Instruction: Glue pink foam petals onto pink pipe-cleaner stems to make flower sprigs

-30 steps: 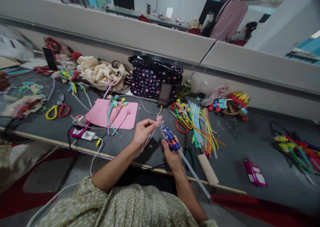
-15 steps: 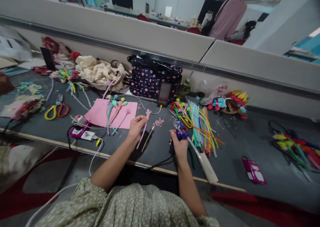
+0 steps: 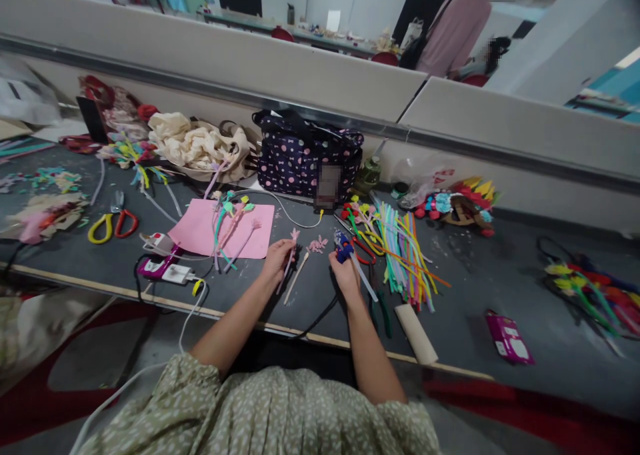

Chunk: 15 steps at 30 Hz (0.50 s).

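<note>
My left hand (image 3: 276,263) pinches a pale lilac pipe-cleaner flower (image 3: 295,236), its pink petals at the top and its stem hanging below the fingers. In my right hand (image 3: 346,273) is a blue glue gun (image 3: 343,247), with a clear glue stick (image 3: 364,278) jutting from its back end. The gun is apart from the flower. Between the hands lie a small heap of pink petal pieces (image 3: 318,244) and a thin wooden stick (image 3: 297,278). Left of my left hand, several finished flowers rest on a pink sheet (image 3: 260,231).
A bundle of coloured pipe cleaners (image 3: 406,255) lies to the right, near a beige roll (image 3: 416,335) and green-handled pliers (image 3: 384,313). Scissors (image 3: 116,218) and a power strip (image 3: 165,268) are at left. A dark patterned bag (image 3: 307,151) stands behind. A purple box (image 3: 509,338) sits far right.
My right hand has moved left with the glue gun, nearer the petal pieces, uncovering red handles. My left hand, still holding the flower, has dropped slightly toward me.
</note>
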{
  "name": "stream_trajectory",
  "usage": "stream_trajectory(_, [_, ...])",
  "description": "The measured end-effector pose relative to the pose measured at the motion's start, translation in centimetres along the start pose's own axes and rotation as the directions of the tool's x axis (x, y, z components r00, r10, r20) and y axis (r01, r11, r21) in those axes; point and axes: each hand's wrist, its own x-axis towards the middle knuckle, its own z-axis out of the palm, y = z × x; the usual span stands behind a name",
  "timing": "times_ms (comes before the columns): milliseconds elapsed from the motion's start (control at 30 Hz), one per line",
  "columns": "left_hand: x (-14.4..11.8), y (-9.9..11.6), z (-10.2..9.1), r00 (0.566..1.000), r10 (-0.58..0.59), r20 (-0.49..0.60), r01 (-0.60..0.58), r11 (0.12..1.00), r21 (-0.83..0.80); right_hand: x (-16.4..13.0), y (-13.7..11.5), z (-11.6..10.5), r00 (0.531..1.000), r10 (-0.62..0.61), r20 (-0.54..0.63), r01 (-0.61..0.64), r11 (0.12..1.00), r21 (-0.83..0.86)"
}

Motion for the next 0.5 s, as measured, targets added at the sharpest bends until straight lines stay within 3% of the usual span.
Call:
stream_trajectory(100, [0.4, -0.7, -0.5, 1.0, -0.009, -0.008, 0.009, 1.0, 0.001, 0.5, -0.6, 0.8, 0.999, -0.008, 0.043, 0.015, 0.986, -0.168])
stream_trajectory(500, [0.8, -1.1, -1.3, 1.0, -0.002, 0.023, 0.003, 1.0, -0.016, 1.8, -1.5, 3.2, 0.971, 0.087, 0.224, 0.002, 0.929, -0.369])
